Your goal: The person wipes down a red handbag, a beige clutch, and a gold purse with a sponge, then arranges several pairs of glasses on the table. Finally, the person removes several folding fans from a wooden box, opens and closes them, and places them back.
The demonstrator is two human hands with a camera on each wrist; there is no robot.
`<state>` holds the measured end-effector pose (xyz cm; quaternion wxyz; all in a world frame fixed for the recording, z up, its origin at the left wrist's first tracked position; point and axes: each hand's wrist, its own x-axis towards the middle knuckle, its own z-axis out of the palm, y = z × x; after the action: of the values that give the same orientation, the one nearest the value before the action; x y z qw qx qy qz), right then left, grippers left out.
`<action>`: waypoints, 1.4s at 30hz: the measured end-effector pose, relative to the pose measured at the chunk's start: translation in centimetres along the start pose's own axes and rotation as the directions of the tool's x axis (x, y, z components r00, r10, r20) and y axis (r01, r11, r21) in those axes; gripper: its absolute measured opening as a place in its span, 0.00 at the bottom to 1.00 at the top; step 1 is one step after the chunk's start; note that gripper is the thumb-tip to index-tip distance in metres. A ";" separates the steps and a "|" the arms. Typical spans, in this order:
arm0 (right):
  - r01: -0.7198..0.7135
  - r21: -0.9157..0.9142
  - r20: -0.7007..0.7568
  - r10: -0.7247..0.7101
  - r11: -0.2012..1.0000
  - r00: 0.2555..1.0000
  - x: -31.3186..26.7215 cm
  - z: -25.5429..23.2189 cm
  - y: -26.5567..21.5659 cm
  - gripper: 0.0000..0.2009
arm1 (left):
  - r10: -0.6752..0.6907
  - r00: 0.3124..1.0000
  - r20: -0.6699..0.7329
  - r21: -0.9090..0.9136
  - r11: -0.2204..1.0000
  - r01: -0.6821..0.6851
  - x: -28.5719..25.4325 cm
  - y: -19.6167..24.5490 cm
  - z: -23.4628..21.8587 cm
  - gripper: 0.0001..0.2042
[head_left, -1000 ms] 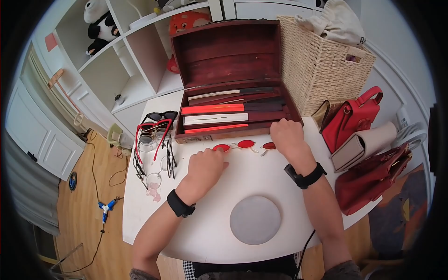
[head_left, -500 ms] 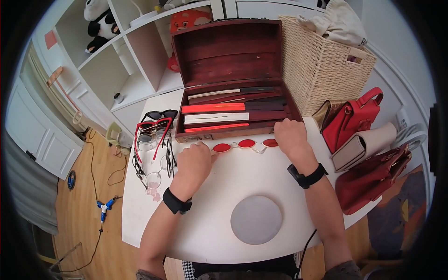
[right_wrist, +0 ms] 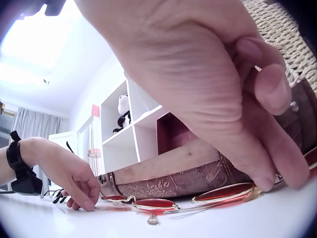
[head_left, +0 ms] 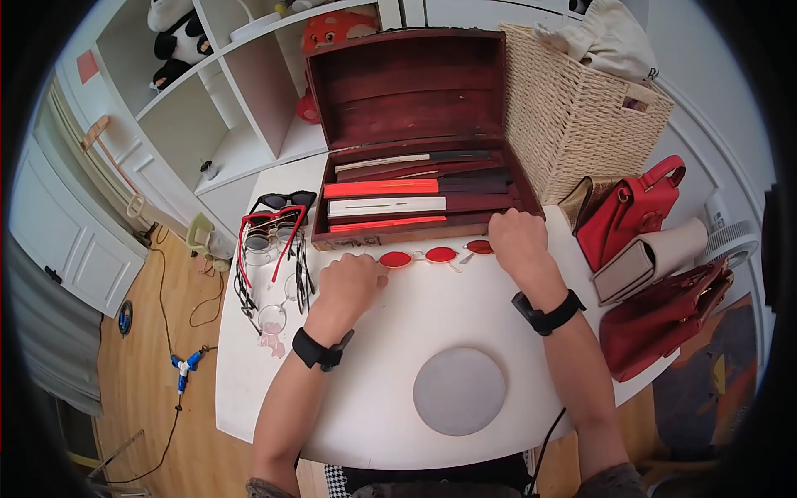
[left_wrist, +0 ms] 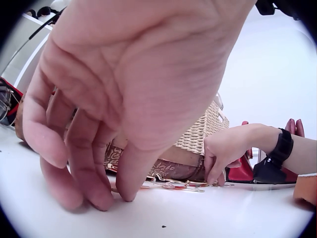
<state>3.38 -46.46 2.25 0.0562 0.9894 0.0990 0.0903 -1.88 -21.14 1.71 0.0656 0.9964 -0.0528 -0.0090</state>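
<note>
Two pairs of red-lensed sunglasses with thin gold frames lie in a row on the white table (head_left: 374,398), along the front of a dark red wooden chest (head_left: 398,242). My left hand (head_left: 344,286), at the left end of the left sunglasses (head_left: 440,256), pinches a thin wire arm low on the tabletop. Its other fingers curl downward in the left wrist view. With thumb and finger, my right hand (head_left: 519,241) holds the right sunglasses (right_wrist: 223,192) beside a lens, partly hiding them in the head view. The chest's lid stands up, and red, white and dark flat items fill it.
Several glasses (head_left: 274,241) lie heaped at the left. A round grey disc (head_left: 459,390) sits near the front edge. Handbags (head_left: 635,207) line the right side, a wicker basket (head_left: 573,116) stands behind them, and white shelves (head_left: 207,124) rise at the back left.
My left hand has shifted left and slightly away from me, uncovering the left lens. The right sunglasses have moved a little toward the chest, with my right hand shifting slightly right.
</note>
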 end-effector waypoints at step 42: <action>0.060 0.032 0.056 -0.062 0.998 0.996 -25.2 -17.1 23.5 0.16 | 0.590 0.676 0.441 -0.042 0.766 -0.641 -9.7 10.7 -3.2 0.40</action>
<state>-19.74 -72.96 17.75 0.0468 0.9888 0.1289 0.0587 -12.60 -30.21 6.45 -0.0066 0.8945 -0.3989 -0.2020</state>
